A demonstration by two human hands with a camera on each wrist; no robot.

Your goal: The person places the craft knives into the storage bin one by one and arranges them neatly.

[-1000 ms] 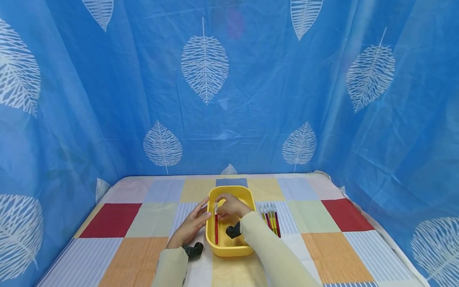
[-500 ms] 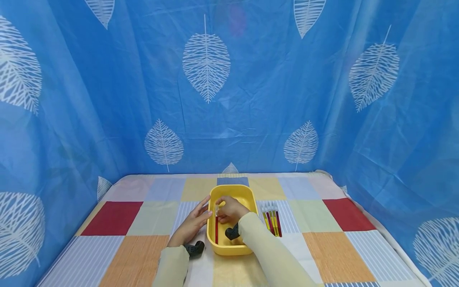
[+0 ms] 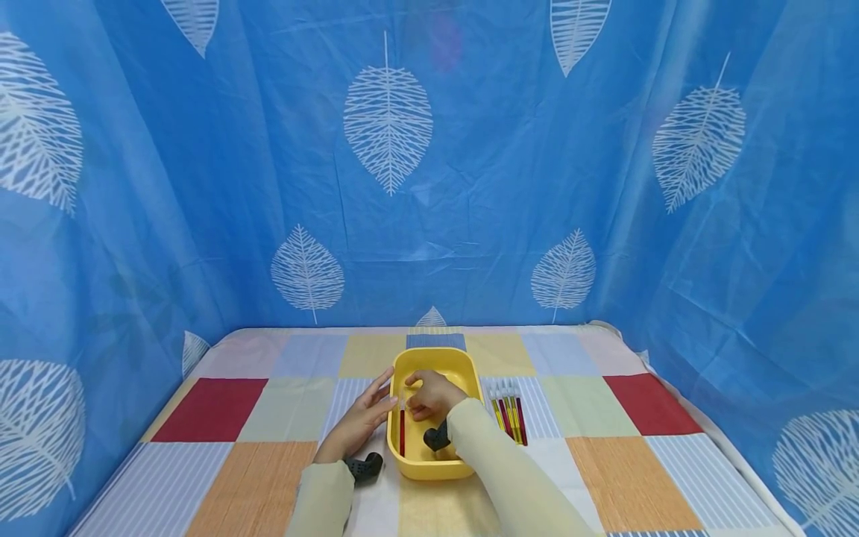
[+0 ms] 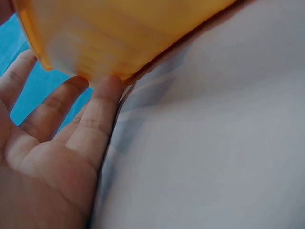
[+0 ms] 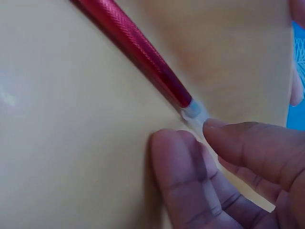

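A slim red craft knife [image 3: 402,432] with a knurled metallic handle and a clear cap [image 5: 194,113] lies lengthwise inside the yellow bin [image 3: 439,470], along its left wall. My right hand [image 3: 432,394] is inside the bin, close to the cap. In the right wrist view its thumb and bent fingers stand apart on either side of the cap's end, and the thumb partly hides it. My left hand [image 3: 359,425] rests at the bin's left side. Its extended fingers [image 4: 102,102] touch the outer wall, seen in the left wrist view.
Several capped craft knives [image 3: 510,418], red and yellow, lie in a row right of the bin. A patchwork cloth [image 3: 288,410] covers the table. Blue leaf-print curtains [image 3: 429,186] enclose the back and sides.
The red craft knife has come to lie closer to the bin's left wall. My right hand's fingers have loosened from its cap. The left hand stays in place.
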